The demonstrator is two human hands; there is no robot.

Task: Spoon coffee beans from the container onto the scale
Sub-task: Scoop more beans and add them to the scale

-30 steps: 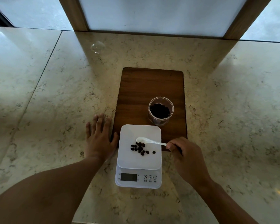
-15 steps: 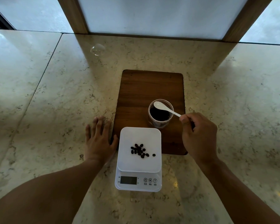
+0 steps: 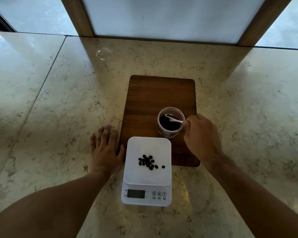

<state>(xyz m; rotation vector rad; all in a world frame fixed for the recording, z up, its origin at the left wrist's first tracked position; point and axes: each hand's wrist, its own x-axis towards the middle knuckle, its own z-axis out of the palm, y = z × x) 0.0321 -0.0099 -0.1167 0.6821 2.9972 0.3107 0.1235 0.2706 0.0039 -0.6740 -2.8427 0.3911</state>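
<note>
A clear round container of dark coffee beans stands on a wooden board. My right hand grips the handle of a white spoon, whose bowl dips into the beans inside the container. In front of the board sits a white digital scale with a small heap of coffee beans on its platform. My left hand lies flat on the marble counter, fingers spread, just left of the scale.
The board lies on a beige marble counter that runs to a window with wooden frame posts at the back. A small clear round object rests on the counter at far left of the board.
My right hand carried the spoon from above the scale back to the container and lowered its bowl into the beans. The left hand stayed flat on the counter.
</note>
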